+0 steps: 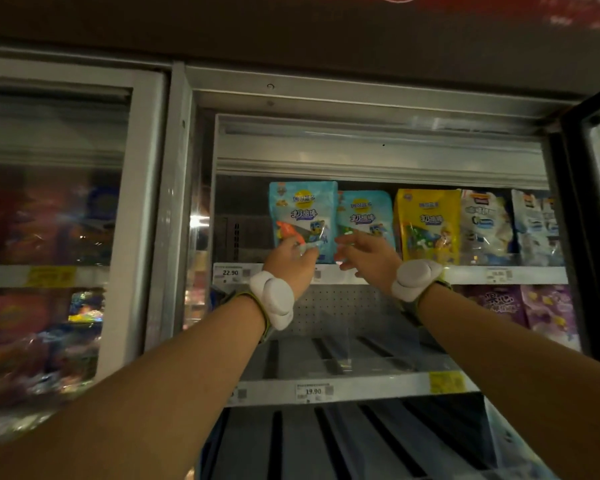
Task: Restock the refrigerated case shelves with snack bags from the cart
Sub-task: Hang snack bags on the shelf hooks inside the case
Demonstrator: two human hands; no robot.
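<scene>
Standing upright on the top shelf (465, 274), a blue snack bag (302, 216) is gripped at its lower edge by the left hand (290, 259); the right hand (364, 254) is spread loosely, touching the neighbouring blue bag (366, 213).

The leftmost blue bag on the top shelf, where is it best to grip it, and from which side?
Probably by its lower half, from the front and below. The blue bag stands upright at the front of the top shelf, above eye level. Its left edge is free, while a second blue bag crowds its right. The left hand is already at its bottom part, so fingers can wrap the left edge.
</scene>
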